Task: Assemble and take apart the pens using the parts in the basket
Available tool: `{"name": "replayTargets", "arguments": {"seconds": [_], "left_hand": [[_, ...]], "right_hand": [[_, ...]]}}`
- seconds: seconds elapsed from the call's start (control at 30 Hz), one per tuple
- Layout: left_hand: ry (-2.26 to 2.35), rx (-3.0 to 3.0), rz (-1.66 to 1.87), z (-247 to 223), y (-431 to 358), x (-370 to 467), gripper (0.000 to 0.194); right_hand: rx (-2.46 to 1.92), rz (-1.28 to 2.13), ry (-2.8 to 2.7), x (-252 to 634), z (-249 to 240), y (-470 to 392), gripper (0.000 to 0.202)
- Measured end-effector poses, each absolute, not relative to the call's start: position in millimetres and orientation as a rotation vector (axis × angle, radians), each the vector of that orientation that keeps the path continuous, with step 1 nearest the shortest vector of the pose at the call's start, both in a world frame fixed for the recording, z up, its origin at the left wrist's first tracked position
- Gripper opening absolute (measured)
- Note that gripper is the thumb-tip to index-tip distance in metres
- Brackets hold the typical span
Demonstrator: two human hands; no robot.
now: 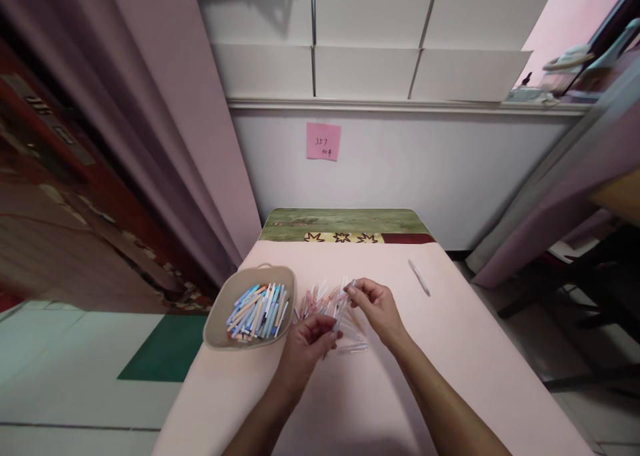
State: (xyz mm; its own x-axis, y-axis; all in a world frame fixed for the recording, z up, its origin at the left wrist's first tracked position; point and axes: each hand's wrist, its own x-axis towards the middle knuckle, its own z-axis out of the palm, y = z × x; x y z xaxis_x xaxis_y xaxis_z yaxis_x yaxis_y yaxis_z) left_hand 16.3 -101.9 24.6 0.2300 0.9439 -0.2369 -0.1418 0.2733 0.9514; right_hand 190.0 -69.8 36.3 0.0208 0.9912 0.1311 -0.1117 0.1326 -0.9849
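Observation:
Between my two hands runs a slim translucent pen barrel (341, 313), slanting up to the right. My left hand (307, 343) pinches its lower end with thumb and fingertips. At the upper end, my right hand (376, 304) is closed, its thumb and index finger pressed together on the barrel. Behind and beneath both hands lies a loose pile of clear and pinkish pen parts (320, 298), partly hidden by the fingers. To the left stands a beige bin (215, 316) with several blue, white and peach pen pieces (257, 313) in it.
A single whitish pen (419, 277) lies at the right of the pink-covered table (370, 403). The table's green patterned end (345, 223) meets the wall, which bears a pink note (323, 141). A purple curtain (165, 109) hangs at left; dark furniture (575, 296) stands at right.

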Motion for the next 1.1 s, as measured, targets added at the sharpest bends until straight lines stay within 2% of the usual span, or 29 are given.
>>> {"name": "replayTargets", "arguments": {"seconds": [0.37,0.73,0.87,1.1], "left_hand": [[0.747,0.641,0.870,36.2,-104.3,29.7,0.023],[0.666,0.408,0.808,44.2,-106.0,37.8,0.021],[0.678,0.458,0.821,46.5,-103.8,42.8,0.021],[0.751,0.529,0.892,47.8,-100.8,46.9,0.027]], "right_hand": [[-0.932,1.448,-0.911,189.0,31.8,-77.4,0.030],[-0.766,1.694,-0.847,192.4,35.7,-78.8,0.035],[-0.708,1.733,-0.795,193.2,35.5,-77.5,0.031],[-0.761,1.651,-0.798,192.4,38.9,-77.4,0.034]]}}
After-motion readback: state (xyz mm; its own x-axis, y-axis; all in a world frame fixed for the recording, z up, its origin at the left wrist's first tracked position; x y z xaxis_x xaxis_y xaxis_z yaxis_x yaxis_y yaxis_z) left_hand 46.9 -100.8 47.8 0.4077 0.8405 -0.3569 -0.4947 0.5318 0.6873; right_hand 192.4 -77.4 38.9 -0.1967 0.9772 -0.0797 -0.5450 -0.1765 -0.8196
